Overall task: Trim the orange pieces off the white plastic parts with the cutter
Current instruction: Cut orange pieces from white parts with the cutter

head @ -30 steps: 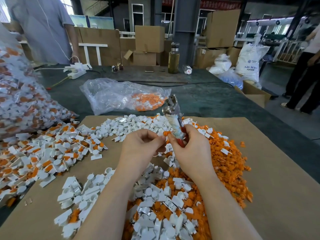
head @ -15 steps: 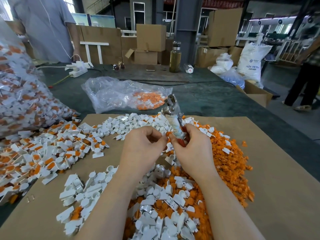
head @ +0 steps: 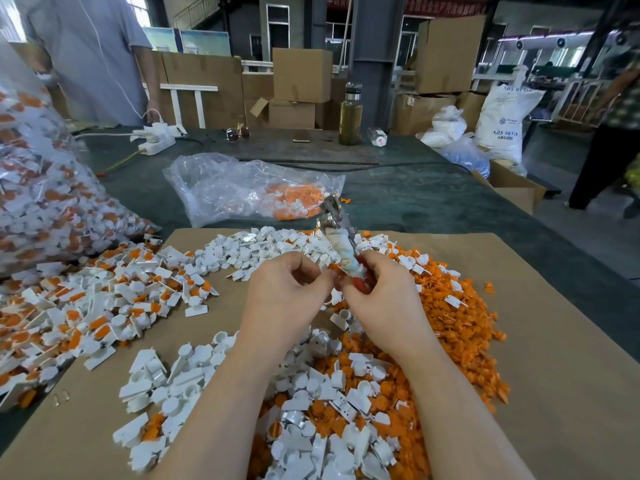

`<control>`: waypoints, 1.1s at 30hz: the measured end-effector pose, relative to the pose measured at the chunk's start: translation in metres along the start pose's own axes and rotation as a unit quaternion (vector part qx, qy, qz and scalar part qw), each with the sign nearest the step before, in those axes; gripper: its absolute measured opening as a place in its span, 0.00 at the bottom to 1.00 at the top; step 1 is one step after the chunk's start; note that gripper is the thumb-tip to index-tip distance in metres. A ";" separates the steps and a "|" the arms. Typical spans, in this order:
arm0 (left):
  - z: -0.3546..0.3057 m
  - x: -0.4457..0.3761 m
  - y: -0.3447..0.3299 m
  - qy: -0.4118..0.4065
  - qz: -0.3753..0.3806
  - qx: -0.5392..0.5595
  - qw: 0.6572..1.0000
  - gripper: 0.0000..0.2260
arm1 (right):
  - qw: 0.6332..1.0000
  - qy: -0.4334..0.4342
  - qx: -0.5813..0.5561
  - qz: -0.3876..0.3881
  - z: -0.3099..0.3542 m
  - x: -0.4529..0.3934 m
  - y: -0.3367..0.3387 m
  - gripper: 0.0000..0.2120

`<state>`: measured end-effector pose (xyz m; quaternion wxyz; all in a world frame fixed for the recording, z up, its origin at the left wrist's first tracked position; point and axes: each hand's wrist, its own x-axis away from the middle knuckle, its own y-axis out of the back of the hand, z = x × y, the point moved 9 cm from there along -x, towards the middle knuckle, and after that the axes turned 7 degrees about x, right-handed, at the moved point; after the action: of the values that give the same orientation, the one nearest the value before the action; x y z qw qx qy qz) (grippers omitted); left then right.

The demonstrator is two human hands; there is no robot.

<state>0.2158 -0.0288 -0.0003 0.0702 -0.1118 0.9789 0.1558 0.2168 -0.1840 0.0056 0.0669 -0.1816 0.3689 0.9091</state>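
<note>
Cutter point(head: 337, 233): gripped at red handles by right hand point(head: 384, 299), fingers curled, metal head tilted up toward cardboard sheet's point(head: 554, 341) far edge. Left hand point(head: 284, 299): fingers curled just beside handles; item pinched can't be told. White/orange parts point(head: 329, 410) heaped under both hands, sheet's near-centre.

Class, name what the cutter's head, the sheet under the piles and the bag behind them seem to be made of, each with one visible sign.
Cutter head: likely bare metal; silvery and glinting. Sheet: probably matte brown cardboard or kraft paper; flat, dull. Bag: thin clear plastic film; crinkled, glossy, contents showing through.
</note>
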 end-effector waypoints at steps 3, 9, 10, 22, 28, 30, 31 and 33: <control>-0.002 0.000 0.000 -0.010 -0.004 -0.021 1.000 0.11 | 1.000 -0.001 -0.013 0.016 -0.001 0.000 -0.001 0.08; 0.003 -0.001 0.003 0.006 -0.003 0.065 0.998 0.08 | 0.988 -0.041 -0.126 0.075 -0.007 0.002 -0.001 0.06; 0.004 -0.001 0.004 0.011 -0.004 0.093 0.996 0.07 | 0.986 -0.044 -0.133 0.089 -0.008 0.003 -0.001 0.06; 0.004 -0.002 0.010 0.012 0.001 0.122 0.992 0.09 | 0.994 -0.026 -0.073 0.072 -0.003 0.004 0.001 0.05; 0.005 0.000 -0.002 0.018 0.020 0.035 0.999 0.11 | 0.998 0.008 -0.065 -0.002 0.005 0.002 0.006 0.04; 0.006 -0.001 -0.003 0.014 0.023 0.010 1.000 0.11 | 0.999 0.013 -0.048 -0.003 0.006 0.002 0.004 0.04; 0.006 -0.001 -0.004 0.011 0.024 -0.001 1.000 0.11 | 0.999 0.015 -0.044 -0.001 0.006 0.002 0.004 0.04; 0.006 -0.001 -0.004 0.008 0.024 -0.013 1.000 0.11 | 0.999 0.017 -0.043 0.000 0.006 0.002 0.003 0.04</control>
<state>0.2187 -0.0300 -0.0067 0.0574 -0.0907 0.9797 0.1695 0.2124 -0.1825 0.0109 0.0523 -0.1996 0.3301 0.9211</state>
